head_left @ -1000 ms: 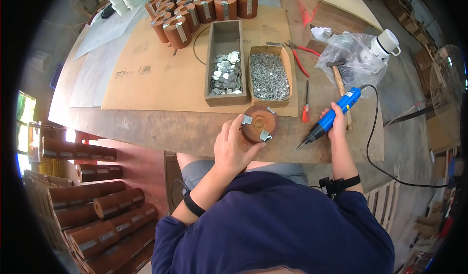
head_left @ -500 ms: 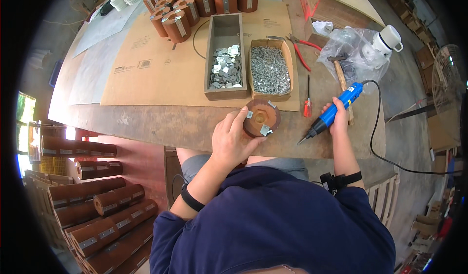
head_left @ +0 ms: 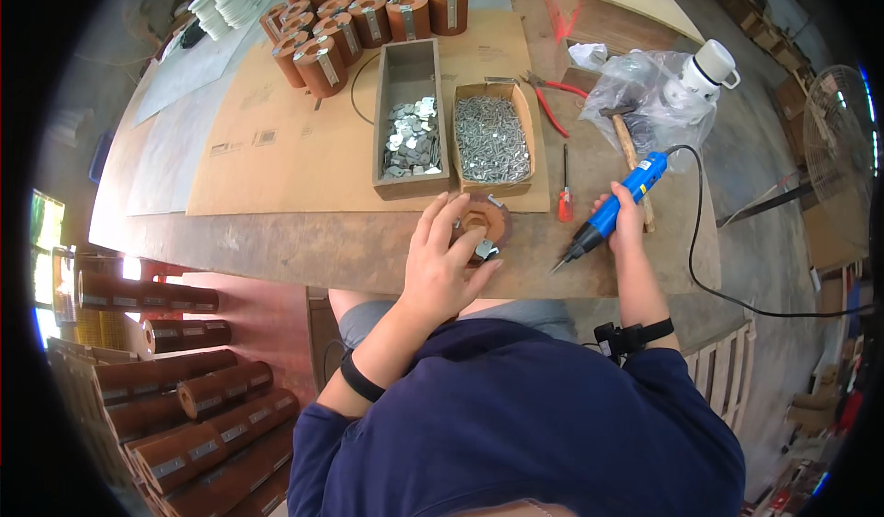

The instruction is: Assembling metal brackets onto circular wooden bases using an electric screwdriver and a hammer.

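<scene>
Has the left hand near the centre of the frame, forearm angled in from the lower left, fingers apart and slightly arched, index over the hexagonal recess, thumb beside a metal clip. Cannot tell, with the left wall hidden by the hand, whether gripping or merely resting. Covers part of a reddish-brown hollow cylinder, standing on end on the wooden workbench, just right of the frame's centre. Should feel solid and fairly heavy, stiff rather than soft, only mildly slippery, perhaps prone to chip at the rim. Best held around the outer wall, between clips, away from thin metal edges. Grasps, farther right, a blue electric screwdriver in the right hand, fingers wrapped around the barrel, forearm slanting up from the lower right, with the bit pointed down-left, apart from the cylinder.
</scene>
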Motion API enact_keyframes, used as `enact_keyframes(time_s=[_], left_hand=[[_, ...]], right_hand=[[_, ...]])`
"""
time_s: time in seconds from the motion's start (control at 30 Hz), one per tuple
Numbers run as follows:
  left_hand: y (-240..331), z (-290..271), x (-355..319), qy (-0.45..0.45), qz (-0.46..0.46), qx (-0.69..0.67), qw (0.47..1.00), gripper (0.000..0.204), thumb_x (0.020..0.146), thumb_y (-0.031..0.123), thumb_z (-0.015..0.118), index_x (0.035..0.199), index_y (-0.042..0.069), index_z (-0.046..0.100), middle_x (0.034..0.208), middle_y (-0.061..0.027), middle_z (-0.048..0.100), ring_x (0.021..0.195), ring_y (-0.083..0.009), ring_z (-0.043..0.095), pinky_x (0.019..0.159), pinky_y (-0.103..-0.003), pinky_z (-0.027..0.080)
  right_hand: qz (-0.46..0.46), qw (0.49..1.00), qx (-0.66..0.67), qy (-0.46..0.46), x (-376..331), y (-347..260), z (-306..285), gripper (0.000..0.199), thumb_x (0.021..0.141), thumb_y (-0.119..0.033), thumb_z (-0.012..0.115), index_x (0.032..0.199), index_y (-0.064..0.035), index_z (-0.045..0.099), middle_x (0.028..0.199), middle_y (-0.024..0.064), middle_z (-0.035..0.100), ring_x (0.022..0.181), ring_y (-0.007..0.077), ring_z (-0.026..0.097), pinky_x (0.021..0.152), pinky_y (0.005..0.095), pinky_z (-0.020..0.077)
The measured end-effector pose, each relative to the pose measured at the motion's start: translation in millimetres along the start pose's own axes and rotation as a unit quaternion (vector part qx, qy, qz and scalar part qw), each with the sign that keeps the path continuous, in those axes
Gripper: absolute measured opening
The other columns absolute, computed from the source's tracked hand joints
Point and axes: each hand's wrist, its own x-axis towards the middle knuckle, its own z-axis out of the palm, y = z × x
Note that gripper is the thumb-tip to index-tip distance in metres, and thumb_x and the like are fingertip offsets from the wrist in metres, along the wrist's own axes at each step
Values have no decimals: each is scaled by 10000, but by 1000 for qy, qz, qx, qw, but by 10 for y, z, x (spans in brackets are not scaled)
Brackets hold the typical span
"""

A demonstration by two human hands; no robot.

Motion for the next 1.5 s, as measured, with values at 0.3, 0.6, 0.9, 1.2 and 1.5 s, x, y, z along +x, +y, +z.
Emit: enact_keyframes(time_s=[0.3,0.6,0.9,1.2,1.5], left_hand=[[24,-79,-16,-19,7,32,999,490,538,127,743,986,28,571,1217,-176,415,1136,-382,373,905,-435,372],[-172,-297,268,-158,43,24,986,554,443,148,779,950,78,568,1247,-165,375,1165,-387,331,931,-446,343],[-172,-177,150,-119,43,-14,992,407,435,129,789,745,48,538,1199,-155,440,1129,-370,398,913,-437,366],[-43,-402,80,-125,-130,-118,977,421,486,115,787,822,10,555,1235,-181,388,1087,-360,441,889,-387,405],[-89,-187,21,-91,32,-42,994,358,495,112,761,748,29,522,1188,-146,457,1082,-375,436,909,-438,369]], right_hand=[[-15,972,-210,-106,-23,-225,101,401,676,-212,662,968,-19,466,740,118,556,596,226,573,547,370,491],[-178,766,-612,-83,79,-345,211,679,625,-267,668,1187,19,414,1094,234,514,993,354,518,867,378,397],[-371,663,-632,-155,-477,-165,291,453,709,-269,634,1125,-144,507,1003,169,497,920,335,482,791,418,397],[-343,620,-666,-232,-499,-138,374,296,703,-162,643,982,-144,545,823,108,529,752,278,533,691,372,404],[-499,792,-280,-213,-1131,-978,773,143,751,-61,630,856,-23,541,716,7,538,597,82,487,625,230,418]])
